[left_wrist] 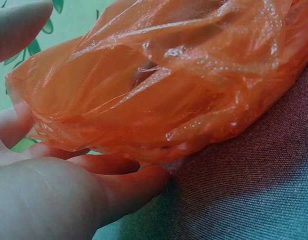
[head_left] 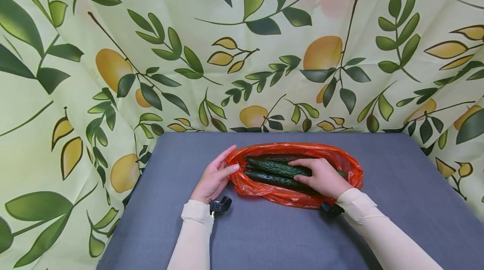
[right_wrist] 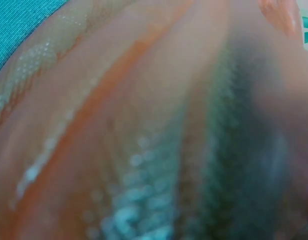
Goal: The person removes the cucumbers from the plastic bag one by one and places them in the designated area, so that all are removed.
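Observation:
An open red plastic bag (head_left: 261,193) lies lengthwise on the table, with several dark green, bumpy cucumbers side by side inside. My right hand (head_left: 321,175) reaches into it from the right and grips the middle cucumber (head_left: 277,168), index finger on the far side and thumb on the near side. Another cucumber (head_left: 268,177) lies in front of it. In the blurred right wrist view, green cucumber skin (right_wrist: 234,165) shows behind orange film. At the bag's left end, my left hand (head_left: 214,179) touches the plastic with fingers extended; the left wrist view shows fingers (left_wrist: 129,192) against the bag's underside.
Grey cloth covers the table (head_left: 264,236). Behind it and at both sides hangs a pale curtain (head_left: 242,89) printed with leaves and fruit. A small black device (head_left: 221,205) sits at the left wrist, another (head_left: 331,210) at the right.

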Demonstrator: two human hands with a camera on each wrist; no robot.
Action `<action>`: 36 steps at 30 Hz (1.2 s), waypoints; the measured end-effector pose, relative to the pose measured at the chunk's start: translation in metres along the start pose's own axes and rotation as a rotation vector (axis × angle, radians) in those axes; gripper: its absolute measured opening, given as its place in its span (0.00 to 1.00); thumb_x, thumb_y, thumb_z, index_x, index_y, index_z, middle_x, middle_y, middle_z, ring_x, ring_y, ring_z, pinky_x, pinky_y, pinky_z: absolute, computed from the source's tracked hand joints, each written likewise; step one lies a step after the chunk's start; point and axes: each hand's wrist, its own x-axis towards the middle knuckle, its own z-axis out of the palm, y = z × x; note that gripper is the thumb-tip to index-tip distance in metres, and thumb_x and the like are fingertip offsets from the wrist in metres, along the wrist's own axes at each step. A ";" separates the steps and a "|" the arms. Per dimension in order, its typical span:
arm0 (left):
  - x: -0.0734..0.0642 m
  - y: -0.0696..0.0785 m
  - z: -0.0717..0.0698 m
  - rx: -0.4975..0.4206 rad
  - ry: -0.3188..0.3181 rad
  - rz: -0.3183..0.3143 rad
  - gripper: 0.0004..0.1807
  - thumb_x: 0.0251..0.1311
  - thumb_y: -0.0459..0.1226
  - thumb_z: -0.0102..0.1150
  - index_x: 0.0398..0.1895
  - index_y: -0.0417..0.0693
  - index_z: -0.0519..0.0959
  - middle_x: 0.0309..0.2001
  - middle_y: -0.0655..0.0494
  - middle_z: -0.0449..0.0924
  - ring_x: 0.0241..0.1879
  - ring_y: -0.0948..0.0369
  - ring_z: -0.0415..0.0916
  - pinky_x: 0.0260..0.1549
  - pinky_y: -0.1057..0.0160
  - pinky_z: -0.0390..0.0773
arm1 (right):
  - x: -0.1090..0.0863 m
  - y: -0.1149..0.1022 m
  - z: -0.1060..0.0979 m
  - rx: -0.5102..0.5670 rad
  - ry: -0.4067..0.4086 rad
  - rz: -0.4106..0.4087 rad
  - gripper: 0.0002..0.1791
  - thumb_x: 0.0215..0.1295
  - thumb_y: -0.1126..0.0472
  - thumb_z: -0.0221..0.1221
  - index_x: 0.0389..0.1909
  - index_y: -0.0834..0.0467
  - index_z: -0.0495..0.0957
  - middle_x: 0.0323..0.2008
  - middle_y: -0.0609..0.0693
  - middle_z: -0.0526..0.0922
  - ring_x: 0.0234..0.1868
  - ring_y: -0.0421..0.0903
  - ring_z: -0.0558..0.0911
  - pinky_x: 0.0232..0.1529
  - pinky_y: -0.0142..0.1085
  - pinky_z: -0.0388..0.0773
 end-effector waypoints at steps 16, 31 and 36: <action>0.004 -0.006 0.005 0.004 -0.016 -0.012 0.39 0.74 0.29 0.60 0.86 0.53 0.61 0.83 0.45 0.63 0.81 0.38 0.60 0.66 0.62 0.81 | -0.013 -0.006 -0.007 -0.045 0.012 -0.040 0.25 0.66 0.59 0.75 0.64 0.51 0.87 0.59 0.49 0.91 0.56 0.46 0.89 0.58 0.52 0.87; 0.004 -0.005 -0.001 0.003 0.007 0.000 0.39 0.74 0.28 0.59 0.86 0.52 0.61 0.83 0.47 0.62 0.82 0.37 0.58 0.65 0.63 0.82 | -0.044 -0.025 -0.028 -0.069 0.023 -0.026 0.27 0.65 0.61 0.76 0.65 0.49 0.86 0.60 0.49 0.90 0.59 0.52 0.89 0.58 0.54 0.87; 0.003 -0.005 -0.004 -0.001 0.008 0.013 0.41 0.74 0.28 0.59 0.87 0.47 0.57 0.84 0.46 0.61 0.83 0.38 0.57 0.64 0.65 0.82 | -0.059 -0.030 -0.027 -0.074 0.023 -0.026 0.26 0.65 0.60 0.76 0.64 0.49 0.87 0.58 0.46 0.91 0.59 0.50 0.89 0.57 0.52 0.88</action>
